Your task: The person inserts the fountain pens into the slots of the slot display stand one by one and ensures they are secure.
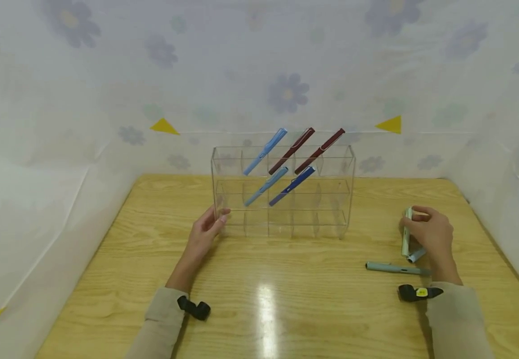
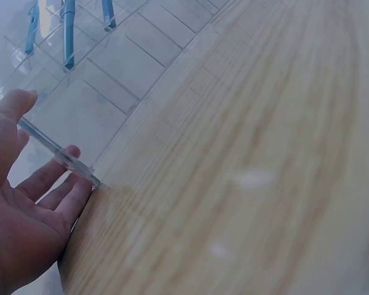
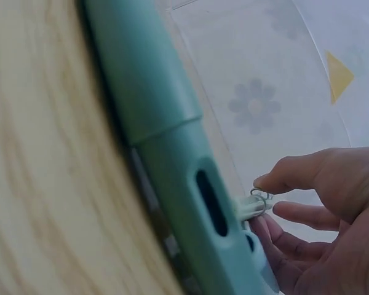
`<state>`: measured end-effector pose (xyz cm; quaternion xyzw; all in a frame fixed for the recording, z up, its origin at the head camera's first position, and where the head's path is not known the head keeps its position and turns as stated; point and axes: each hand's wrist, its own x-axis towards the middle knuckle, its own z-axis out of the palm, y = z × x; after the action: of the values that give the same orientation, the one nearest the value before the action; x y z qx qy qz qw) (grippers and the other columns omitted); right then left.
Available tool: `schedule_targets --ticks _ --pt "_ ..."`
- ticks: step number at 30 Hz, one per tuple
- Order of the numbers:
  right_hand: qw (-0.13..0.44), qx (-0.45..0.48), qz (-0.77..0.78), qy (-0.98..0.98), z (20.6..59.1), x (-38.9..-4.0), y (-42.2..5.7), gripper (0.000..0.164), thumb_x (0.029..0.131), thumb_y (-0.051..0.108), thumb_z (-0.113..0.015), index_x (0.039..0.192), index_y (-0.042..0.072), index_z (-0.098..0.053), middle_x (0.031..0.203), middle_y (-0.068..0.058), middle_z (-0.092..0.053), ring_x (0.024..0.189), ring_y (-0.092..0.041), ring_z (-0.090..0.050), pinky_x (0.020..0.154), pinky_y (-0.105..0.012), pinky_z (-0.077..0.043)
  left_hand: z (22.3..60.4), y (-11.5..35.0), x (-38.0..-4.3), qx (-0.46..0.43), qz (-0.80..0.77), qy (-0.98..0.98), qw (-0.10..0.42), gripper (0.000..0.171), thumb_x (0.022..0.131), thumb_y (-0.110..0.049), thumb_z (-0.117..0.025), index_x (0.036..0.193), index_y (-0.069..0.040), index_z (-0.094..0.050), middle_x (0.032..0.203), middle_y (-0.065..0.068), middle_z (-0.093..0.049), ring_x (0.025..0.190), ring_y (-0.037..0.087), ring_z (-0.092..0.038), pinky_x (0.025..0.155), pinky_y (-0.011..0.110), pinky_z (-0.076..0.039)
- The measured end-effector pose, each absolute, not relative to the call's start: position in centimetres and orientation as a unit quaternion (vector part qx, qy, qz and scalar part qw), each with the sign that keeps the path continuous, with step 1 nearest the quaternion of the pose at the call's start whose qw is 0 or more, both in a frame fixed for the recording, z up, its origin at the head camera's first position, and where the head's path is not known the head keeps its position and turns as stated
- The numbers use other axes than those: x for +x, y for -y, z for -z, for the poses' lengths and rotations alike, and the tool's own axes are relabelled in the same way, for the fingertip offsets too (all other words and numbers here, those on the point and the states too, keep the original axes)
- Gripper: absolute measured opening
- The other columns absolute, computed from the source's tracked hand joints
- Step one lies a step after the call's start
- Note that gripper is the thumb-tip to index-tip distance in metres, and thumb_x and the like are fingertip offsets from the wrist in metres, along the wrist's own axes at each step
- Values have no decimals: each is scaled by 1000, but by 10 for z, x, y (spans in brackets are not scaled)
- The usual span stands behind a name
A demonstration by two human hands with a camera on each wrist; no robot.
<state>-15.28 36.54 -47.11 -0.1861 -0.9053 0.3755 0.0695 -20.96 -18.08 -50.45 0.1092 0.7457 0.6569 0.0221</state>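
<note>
A clear rack [image 1: 281,227] with small compartments stands upright on the table, several pens slanting in its top and middle rows. My left hand [image 1: 203,234] holds its lower left side edge, thumb on one side and fingers on the other in the left wrist view. Over at the right, my right hand [image 1: 434,232] pinches a pale green pen [image 1: 406,242] near its clip end between thumb and fingers. Below that pen lies a light blue pen [image 1: 416,255], partly covered by the hand. A grey-green pen [image 1: 391,268] lies closer to me, large in the right wrist view.
In the rack's top row are a blue pen [image 1: 265,151] and two dark red pens; the middle row has a light blue pen [image 1: 265,187] and a dark blue pen [image 1: 292,186]. Flowered white cloth [image 1: 241,60] surrounds the wooden table [image 1: 223,299], with yellow triangles on it.
</note>
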Motion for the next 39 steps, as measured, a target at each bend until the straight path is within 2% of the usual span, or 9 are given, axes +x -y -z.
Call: schedule_targets --ticks 3,5,7,10,13,17,27,34,39 --pt "71 -199 -444 871 472 -151 -369 64 98 26 -67 150 -5 -46 102 -3 -68 69 10 -55 60 -19 -54 505 181 -209 109 -655 -747 23 54 107 -19 -59 157 -8 -42 138 18 -62 130 33 -57 93 32 -51" --pt "75 -207 -493 842 472 -152 -372 67 98 24 -69 154 -2 -42 99 12 -60 70 8 -59 60 -22 -57 505 181 -209 107 -655 -747 23 53 107 -19 -59 156 -8 -43 138 17 -63 130 32 -57 94 32 -51" --pt "80 -210 -544 808 470 -152 -373 68 97 20 -71 156 3 -41 97 14 -55 71 3 -64 60 -24 -58 504 181 -210 105 -654 -749 23 53 107 -20 -59 156 -9 -43 138 16 -63 129 31 -57 93 30 -51" --pt "96 -206 -603 764 466 -153 -372 62 96 15 -72 154 11 -47 103 6 -53 70 -1 -66 59 -26 -59 503 181 -210 105 -651 -751 21 53 107 -21 -59 156 -8 -44 139 16 -63 129 31 -57 93 29 -50" --pt "116 -198 -660 715 458 -153 -368 50 95 8 -71 142 19 -57 106 -2 -50 69 -6 -65 58 -28 -59 502 181 -210 105 -650 -753 17 53 106 -21 -60 155 -6 -45 138 17 -63 129 31 -57 92 29 -50" --pt "142 -187 -711 663 447 -152 -362 40 95 1 -70 126 25 -61 109 -6 -48 71 -9 -64 58 -28 -59 501 182 -208 104 -651 -752 19 52 107 -22 -59 155 -7 -45 139 17 -62 131 32 -56 94 28 -50" --pt "185 -141 -754 614 433 -147 -354 47 92 0 -74 135 13 -61 100 0 -70 78 -11 -70 57 -31 -59 501 181 -210 106 -655 -748 26 55 107 -23 -59 157 -10 -42 140 17 -61 132 34 -55 95 31 -50" --pt "219 -110 -762 599 426 -149 -341 48 90 -3 -75 136 5 -61 98 -5 -71 79 -14 -72 56 -33 -59 501 182 -207 106 -653 -749 26 54 107 -20 -58 157 -7 -42 139 19 -61 131 34 -55 95 27 -49" --pt "240 -86 -773 581 415 -150 -329 49 89 -6 -75 135 2 -61 97 -10 -66 80 -17 -72 57 -35 -59 499 181 -206 105 -653 -749 29 53 107 -20 -58 156 -7 -42 140 18 -61 132 33 -54 95 29 -48"
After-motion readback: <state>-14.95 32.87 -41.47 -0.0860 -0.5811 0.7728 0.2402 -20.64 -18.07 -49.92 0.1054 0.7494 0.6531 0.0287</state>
